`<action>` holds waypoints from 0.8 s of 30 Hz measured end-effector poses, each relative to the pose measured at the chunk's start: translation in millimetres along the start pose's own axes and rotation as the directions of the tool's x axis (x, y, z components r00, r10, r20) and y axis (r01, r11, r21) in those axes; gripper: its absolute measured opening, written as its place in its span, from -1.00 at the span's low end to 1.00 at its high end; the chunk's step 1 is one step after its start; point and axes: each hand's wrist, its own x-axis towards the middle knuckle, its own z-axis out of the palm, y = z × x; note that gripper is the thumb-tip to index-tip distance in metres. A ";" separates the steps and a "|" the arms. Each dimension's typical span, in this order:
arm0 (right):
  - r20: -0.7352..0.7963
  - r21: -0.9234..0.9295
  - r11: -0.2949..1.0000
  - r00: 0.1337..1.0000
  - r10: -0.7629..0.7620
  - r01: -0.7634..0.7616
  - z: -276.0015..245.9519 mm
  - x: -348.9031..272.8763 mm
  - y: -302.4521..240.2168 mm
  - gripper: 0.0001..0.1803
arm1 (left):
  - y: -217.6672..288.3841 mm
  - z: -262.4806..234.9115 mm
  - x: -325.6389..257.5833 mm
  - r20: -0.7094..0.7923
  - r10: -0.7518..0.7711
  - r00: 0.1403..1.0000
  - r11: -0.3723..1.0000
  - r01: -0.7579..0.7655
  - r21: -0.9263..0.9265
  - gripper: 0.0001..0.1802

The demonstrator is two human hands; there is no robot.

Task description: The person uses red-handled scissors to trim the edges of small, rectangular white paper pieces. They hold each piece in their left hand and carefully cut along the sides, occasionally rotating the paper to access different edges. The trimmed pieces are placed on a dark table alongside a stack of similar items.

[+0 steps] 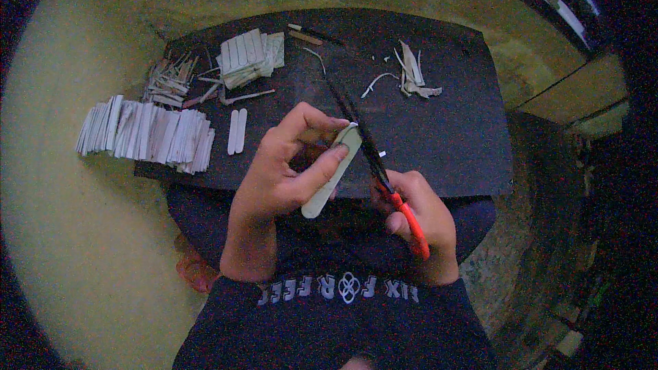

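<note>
My left hand (271, 168) pinches a pale greenish-white flat strip (317, 203) with rounded ends between thumb and fingers. The strip slants, its upper end close to the long dark blades of the scissors (372, 147). My right hand (430, 212) is closed around the scissors' red handle (411, 226). The blades point up and away to the left, and they look nearly closed. Whether they touch the strip is unclear. A tiny white scrap (382, 154) lies just right of the blades.
On the dark table (452, 130) at left lies a long row of stacked pale strips (147, 133). Two round-ended strips (236, 131) lie beside it. Farther back are a stack of pale pieces (247, 58), thin offcuts (171, 79), a slim dark stick (312, 33) and crumpled scraps (412, 75).
</note>
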 end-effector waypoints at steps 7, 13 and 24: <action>0.019 0.005 1.000 0.999 0.031 -0.031 -2.4 -2.1 2.7 -0.32 | -3.7 -2.2 0.9 0.023 -0.099 0.995 0.993 0.100 -0.059 -0.79; -0.155 -0.055 0.998 0.987 -0.033 0.025 1.6 -3.9 12.1 -0.32 | -5.9 2.0 2.3 0.095 -0.230 0.968 0.844 0.247 -0.477 -0.69; -0.244 0.048 0.999 0.970 0.017 -0.006 12.9 0.9 -3.8 -0.32 | -51.7 43.9 6.8 -0.287 0.260 0.922 0.956 -0.288 -0.058 -0.74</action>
